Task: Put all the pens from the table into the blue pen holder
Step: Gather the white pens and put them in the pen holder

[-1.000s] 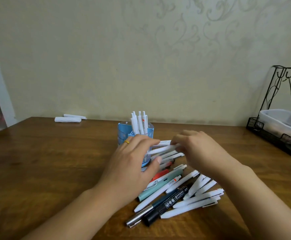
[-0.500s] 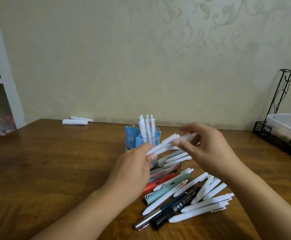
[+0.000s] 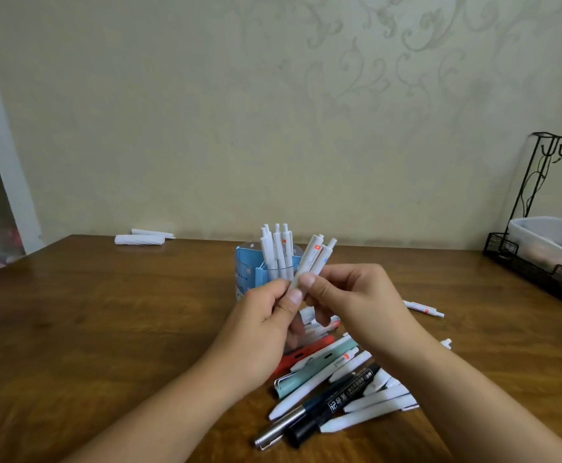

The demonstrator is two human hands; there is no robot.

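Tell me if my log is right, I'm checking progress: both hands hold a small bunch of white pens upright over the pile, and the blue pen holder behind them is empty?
Not quite. The head view shows the blue pen holder already has white pens in it. The rest stands: left hand and right hand hold the white bunch.

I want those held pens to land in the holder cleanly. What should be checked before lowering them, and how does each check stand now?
1. Held pens gripped by both hands, left hand and right hand: ok.
2. Held pens bunched, roughly upright: ok.
3. Holder standing upright on the table: ok.
4. Room left beside the pens already inside: cannot tell.
5. Held pens above the holder's opening: not ok, they are nearer the camera.
6. Table pens all collected: not ok, pile remains.
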